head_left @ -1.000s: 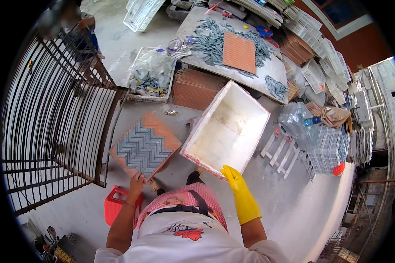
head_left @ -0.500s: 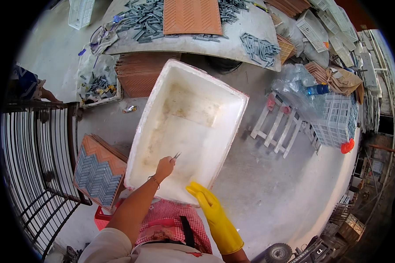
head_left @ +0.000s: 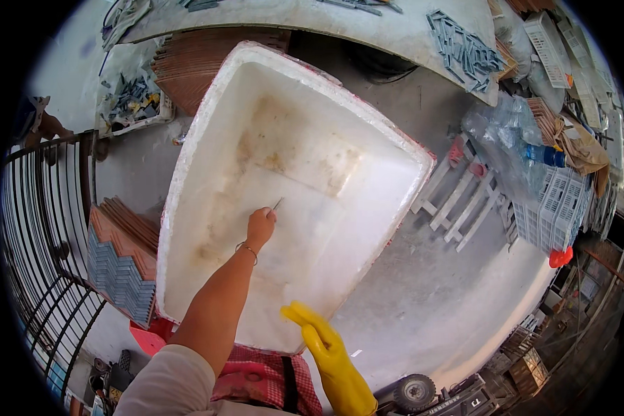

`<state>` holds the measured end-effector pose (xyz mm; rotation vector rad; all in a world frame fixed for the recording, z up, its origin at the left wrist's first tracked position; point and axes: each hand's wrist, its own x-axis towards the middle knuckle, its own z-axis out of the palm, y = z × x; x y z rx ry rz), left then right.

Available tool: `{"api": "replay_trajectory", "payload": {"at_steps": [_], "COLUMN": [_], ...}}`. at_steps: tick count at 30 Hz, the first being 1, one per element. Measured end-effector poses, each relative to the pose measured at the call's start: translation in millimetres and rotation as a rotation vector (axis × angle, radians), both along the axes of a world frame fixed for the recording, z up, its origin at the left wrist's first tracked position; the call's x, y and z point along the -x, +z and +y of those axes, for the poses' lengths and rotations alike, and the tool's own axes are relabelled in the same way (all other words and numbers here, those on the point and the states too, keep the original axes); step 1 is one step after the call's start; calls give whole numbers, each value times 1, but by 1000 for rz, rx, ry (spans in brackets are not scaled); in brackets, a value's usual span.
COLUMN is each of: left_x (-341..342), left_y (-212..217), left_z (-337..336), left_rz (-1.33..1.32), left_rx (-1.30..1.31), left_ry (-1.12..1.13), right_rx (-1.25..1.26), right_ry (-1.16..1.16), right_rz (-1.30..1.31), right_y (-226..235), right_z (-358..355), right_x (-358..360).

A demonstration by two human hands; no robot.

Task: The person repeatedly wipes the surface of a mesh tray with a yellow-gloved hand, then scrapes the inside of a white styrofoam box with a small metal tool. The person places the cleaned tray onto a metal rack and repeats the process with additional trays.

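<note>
A large white foam box [head_left: 357,177], stained brown inside, stands in front of me with its open top toward me. My bare left hand [head_left: 261,226] reaches over its inside, closed on a slim pointed metal tool that looks like tweezers [head_left: 278,204]. The tool points away from me; whether its tip touches the box is unclear. My right hand [head_left: 321,338] wears a yellow rubber glove and is at the box's near right edge. Its fingers are stretched out and slightly blurred, with nothing visible in them.
Stacked terracotta panels with grey strips [head_left: 121,267] stand left, beside a barred metal frame [head_left: 45,208]. Beyond the box is a table [head_left: 402,48] with grey strips. A white slatted pallet [head_left: 457,201] and plastic crate [head_left: 551,204] are at right. A wheel [head_left: 414,393] shows lower right.
My view has come closer to the box, which now fills more of the picture. My left hand with the tweezers reaches slightly farther forward. My gloved hand has shifted slightly left and toward me.
</note>
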<state>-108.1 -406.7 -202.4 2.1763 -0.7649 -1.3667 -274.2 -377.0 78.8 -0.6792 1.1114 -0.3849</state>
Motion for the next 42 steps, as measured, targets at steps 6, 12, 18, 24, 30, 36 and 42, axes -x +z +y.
{"api": "replay_trajectory", "payload": {"at_steps": [6, 12, 18, 24, 30, 36, 42], "left_x": [3, 17, 21, 22, 33, 20, 16], "left_y": [19, 21, 1, 18, -13, -1, 26], "left_z": [-4, -10, -4, -27, -17, -16, -32], "left_rz": [164, -16, 0, 176, -97, 237, 387], "left_rx": [157, 94, 100, 99, 167, 92, 192], "left_ry": [56, 5, -51, -48, -27, 78, 122], "right_rx": [103, 192, 201, 217, 240, 267, 229], "right_ry": [50, 71, 131, 143, 140, 156, 112], "right_rz": [38, 89, 124, 150, 129, 180, 132], "right_y": [-17, -17, -22, -23, -21, -38, -42], "right_z": [-24, -55, -50, -57, -69, -64, -73], "right_x": [4, -17, -20, -30, -33, -27, -33]}}
